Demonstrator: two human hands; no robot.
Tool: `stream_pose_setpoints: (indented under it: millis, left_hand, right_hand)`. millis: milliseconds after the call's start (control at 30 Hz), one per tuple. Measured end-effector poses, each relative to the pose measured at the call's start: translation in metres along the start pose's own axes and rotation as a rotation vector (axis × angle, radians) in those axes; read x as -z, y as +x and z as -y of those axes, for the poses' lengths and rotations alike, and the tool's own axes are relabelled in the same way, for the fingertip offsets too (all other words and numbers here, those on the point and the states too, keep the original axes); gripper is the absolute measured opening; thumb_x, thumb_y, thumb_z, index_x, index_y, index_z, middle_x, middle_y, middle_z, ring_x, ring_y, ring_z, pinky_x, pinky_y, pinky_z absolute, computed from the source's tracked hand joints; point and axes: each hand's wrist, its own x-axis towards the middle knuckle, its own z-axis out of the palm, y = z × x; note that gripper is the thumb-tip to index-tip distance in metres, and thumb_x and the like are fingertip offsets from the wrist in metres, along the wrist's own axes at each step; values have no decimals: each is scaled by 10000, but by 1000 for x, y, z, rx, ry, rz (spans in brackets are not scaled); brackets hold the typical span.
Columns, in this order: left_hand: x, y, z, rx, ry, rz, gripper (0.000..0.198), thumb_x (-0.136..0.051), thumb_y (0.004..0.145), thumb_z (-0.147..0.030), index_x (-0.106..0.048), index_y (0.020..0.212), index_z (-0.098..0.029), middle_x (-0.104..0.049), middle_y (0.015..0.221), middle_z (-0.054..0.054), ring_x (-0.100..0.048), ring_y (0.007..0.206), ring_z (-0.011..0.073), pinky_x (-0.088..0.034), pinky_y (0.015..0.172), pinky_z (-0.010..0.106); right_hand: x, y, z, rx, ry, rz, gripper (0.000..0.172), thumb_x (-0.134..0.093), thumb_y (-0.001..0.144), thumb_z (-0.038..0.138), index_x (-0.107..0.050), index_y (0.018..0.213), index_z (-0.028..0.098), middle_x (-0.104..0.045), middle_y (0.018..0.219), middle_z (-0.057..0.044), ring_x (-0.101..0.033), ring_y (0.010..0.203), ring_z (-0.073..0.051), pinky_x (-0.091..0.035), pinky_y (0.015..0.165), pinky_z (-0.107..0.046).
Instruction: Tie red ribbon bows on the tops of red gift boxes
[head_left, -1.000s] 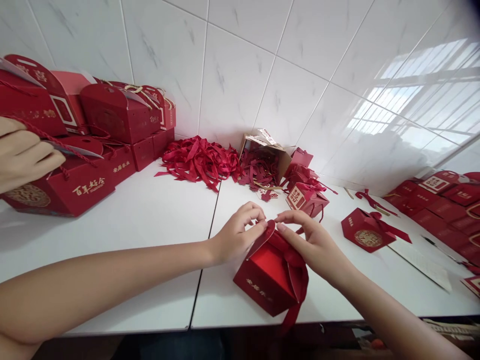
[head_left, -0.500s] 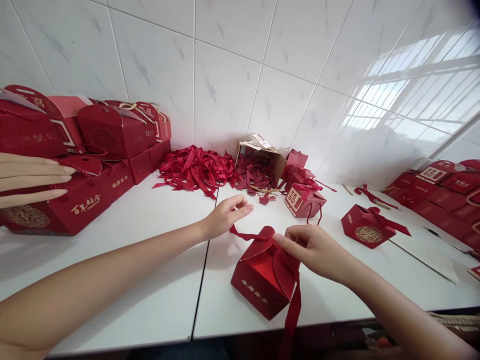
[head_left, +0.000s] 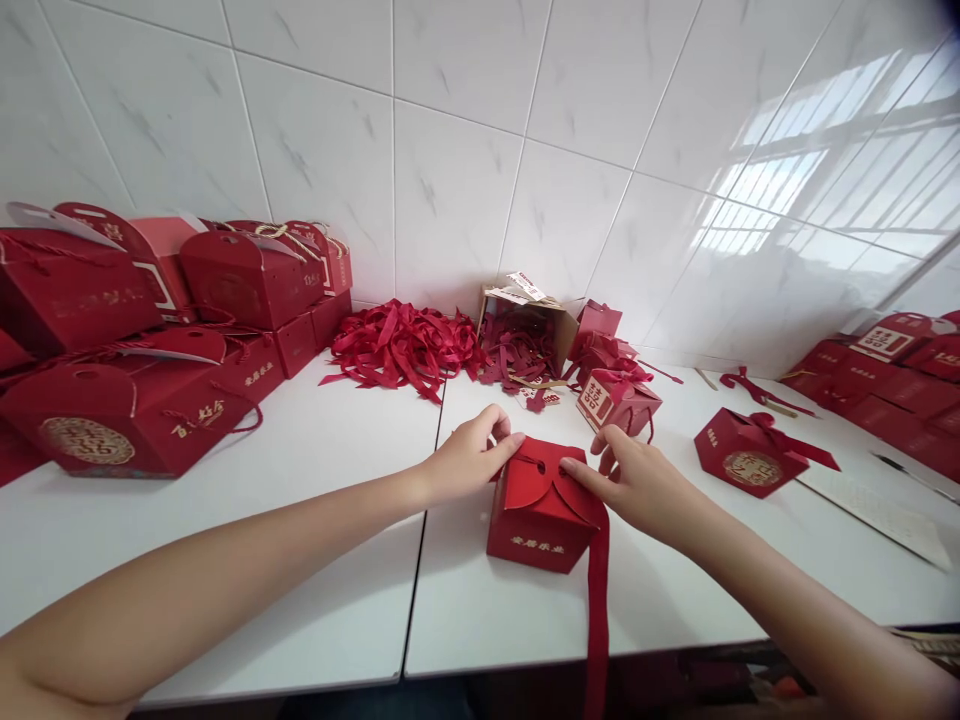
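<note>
A red paper gift box point(head_left: 541, 540) with gold characters on its front stands upright on the table before me. Its curved top flaps are folded together, and small holes show in them. A red ribbon point(head_left: 598, 600) hangs down the box's right side past the table edge; another stretch of it runs from a hole toward my left thumb. My left hand point(head_left: 474, 455) is pinched at the box's top left, on the ribbon as far as I can see. At the top right, my right hand point(head_left: 637, 478) grips the flap, thumb pressed near a hole.
Stacked red boxes point(head_left: 135, 400) fill the left, more boxes point(head_left: 877, 385) the far right. By the wall lie a heap of ribbons point(head_left: 409, 345) and an open carton point(head_left: 561, 335). Behind my right hand are a small box point(head_left: 619, 400) and a bow-tied box point(head_left: 739, 455).
The gift box has turned to face me more squarely and sits level. My left hand has come in to its top. Another person's hand at the far left has left the view.
</note>
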Motion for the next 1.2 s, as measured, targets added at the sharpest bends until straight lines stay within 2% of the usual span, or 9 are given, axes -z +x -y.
stream_pose_setpoints:
  millis: [233, 300, 400, 500, 700, 833, 933, 1067, 1200]
  left_hand:
    - [8, 7, -6, 309, -44, 159, 564, -358, 800, -658, -431, 496, -189, -396, 400, -32, -331, 409, 108, -233, 455, 260]
    - [13, 6, -11, 325, -36, 185, 608, -375, 791, -664, -432, 426, -182, -387, 383, -20, -314, 414, 104, -235, 471, 270]
    - [20, 3, -20, 255, -92, 259, 546, -480, 775, -606, -525, 457, -164, -461, 472, 0, -363, 484, 111, -263, 500, 267]
    - [28, 2, -30, 186, -111, 334, 406, -623, 714, -516, -548, 523, -167, -422, 514, -27, -335, 499, 100, -255, 482, 251]
    - [40, -2, -53, -40, 216, 98, 275, -676, 690, -432, -596, 612, -181, -492, 576, -28, -432, 542, 104, -329, 483, 221]
    - [41, -12, -55, 22, 287, 133, 270, -660, 706, -446, -585, 657, -191, -538, 618, -15, -494, 535, 125, -389, 482, 241]
    - [42, -23, -50, -47, 439, 98, 261, -651, 723, -430, -583, 631, -196, -561, 685, 2, -523, 617, 147, -422, 554, 262]
    - [45, -32, -40, -73, 602, 103, 267, -647, 732, -420, -574, 601, -199, -542, 725, 7, -510, 655, 151, -411, 600, 263]
    - [46, -40, -35, -70, 643, 79, 212, -605, 763, -420, -606, 694, -219, -569, 887, 38, -543, 761, 182, -427, 636, 262]
  right_hand:
    - [1, 0, 1, -36, 281, 153, 415, -511, 777, 625, -413, 774, 222, -497, 690, 33, -460, 618, -127, -361, 542, -252]
    - [2, 0, 2, -53, 368, 179, 400, -581, 752, 584, -421, 800, 220, -484, 672, 46, -466, 611, -120, -354, 540, -242]
    - [5, 0, 4, -52, 536, 225, 379, -635, 735, 519, -428, 826, 216, -452, 612, 69, -465, 573, -110, -350, 539, -238]
    - [7, 1, 7, -8, 718, 237, 357, -672, 718, 463, -440, 817, 210, -434, 578, 82, -441, 556, -99, -345, 555, -238]
    - [14, 1, 10, 14, 919, 261, 319, -677, 712, 425, -458, 801, 209, -422, 582, 86, -355, 506, -71, -273, 493, -217]
    - [17, 1, 12, -31, 790, 189, 311, -607, 751, 492, -463, 751, 217, -388, 563, 79, -337, 510, -83, -244, 472, -211]
    - [15, 2, 10, 11, 625, 74, 338, -538, 793, 527, -445, 704, 215, -378, 543, 69, -355, 497, -96, -271, 474, -225]
    - [9, 3, 2, 78, 272, -36, 337, -478, 834, 509, -433, 673, 216, -511, 610, 4, -475, 563, -150, -312, 491, -260]
    - [14, -4, 4, 67, -158, -124, 263, -382, 907, 389, -520, 800, 192, -616, 773, -98, -584, 706, -237, -323, 528, -298]
